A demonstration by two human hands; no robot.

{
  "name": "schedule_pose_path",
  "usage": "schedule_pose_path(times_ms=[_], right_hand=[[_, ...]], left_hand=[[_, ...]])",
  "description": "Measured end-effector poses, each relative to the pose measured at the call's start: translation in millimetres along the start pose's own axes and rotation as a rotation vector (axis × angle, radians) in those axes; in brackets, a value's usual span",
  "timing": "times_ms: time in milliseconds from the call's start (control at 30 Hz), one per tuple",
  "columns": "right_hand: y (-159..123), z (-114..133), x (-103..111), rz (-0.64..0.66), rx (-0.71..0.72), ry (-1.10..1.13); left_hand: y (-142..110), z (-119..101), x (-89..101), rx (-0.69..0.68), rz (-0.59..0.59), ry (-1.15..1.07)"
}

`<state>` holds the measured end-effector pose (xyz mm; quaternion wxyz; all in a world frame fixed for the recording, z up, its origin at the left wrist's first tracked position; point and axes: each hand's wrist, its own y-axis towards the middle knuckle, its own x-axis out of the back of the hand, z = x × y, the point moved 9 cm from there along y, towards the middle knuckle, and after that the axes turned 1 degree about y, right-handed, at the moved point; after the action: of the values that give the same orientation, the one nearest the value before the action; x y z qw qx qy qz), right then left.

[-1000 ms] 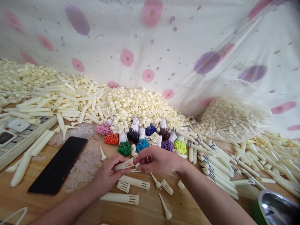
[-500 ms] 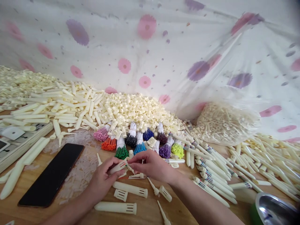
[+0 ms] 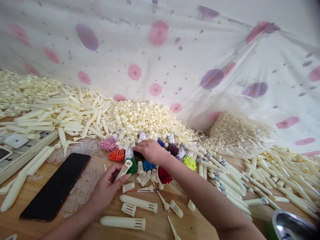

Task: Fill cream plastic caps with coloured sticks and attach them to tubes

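My left hand (image 3: 106,185) is closed around a cream slotted pen barrel (image 3: 124,169), tilted with its slotted end up; bits of colour show in its slots. My right hand (image 3: 151,151) reaches over a bundle of black pen refills, its fingers bent together and their tips partly hidden. Close by stand the green refill bundle (image 3: 133,165), blue refill bundle (image 3: 149,165) and orange refill bundle (image 3: 116,154). Below my hands lie two long pen barrels (image 3: 138,202), short slotted pieces (image 3: 128,209) and pointed cream tips (image 3: 163,201).
A black phone (image 3: 55,186) lies at left on small clear plastic pieces (image 3: 82,180). Behind is a heap of slotted cream parts (image 3: 147,118). At right are pens with coloured slots (image 3: 232,186), a clear bag of parts (image 3: 240,133) and a metal bowl (image 3: 291,225).
My right hand has left the barrel and moved up and away to the black refills. My left hand keeps the barrel, now turned more upright. The red refill bundle has come into view.
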<state>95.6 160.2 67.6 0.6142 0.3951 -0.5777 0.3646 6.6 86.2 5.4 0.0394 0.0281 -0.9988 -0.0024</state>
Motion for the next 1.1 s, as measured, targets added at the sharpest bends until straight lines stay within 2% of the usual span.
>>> schedule_pose_path(times_ms=[167, 333, 500, 600, 867, 967, 1100], right_hand=[[15, 6, -10, 0.175, 0.148, -0.141], [23, 12, -20, 0.214, 0.264, -0.229], [13, 14, -24, 0.147, 0.317, -0.273], [3, 14, -26, 0.08, 0.317, -0.276], [-11, 11, -26, -0.091, 0.335, -0.233], [-14, 11, -24, -0.141, 0.359, -0.225], [-21, 13, -22, -0.212, 0.388, -0.22]], left_hand=[[0, 0, 0.1, -0.006, -0.002, -0.015], [-1, 2, -1.8, 0.013, 0.019, -0.04], [-1, -2, -0.5, -0.002, 0.0, -0.066], [0, -1, -1.8, 0.038, 0.0, -0.086], [13, -5, -31.2, 0.202, 0.13, -0.23], [22, 3, -40.6, 0.278, 0.136, -0.26], [30, 11, -43.6, 0.281, 0.101, -0.308]])
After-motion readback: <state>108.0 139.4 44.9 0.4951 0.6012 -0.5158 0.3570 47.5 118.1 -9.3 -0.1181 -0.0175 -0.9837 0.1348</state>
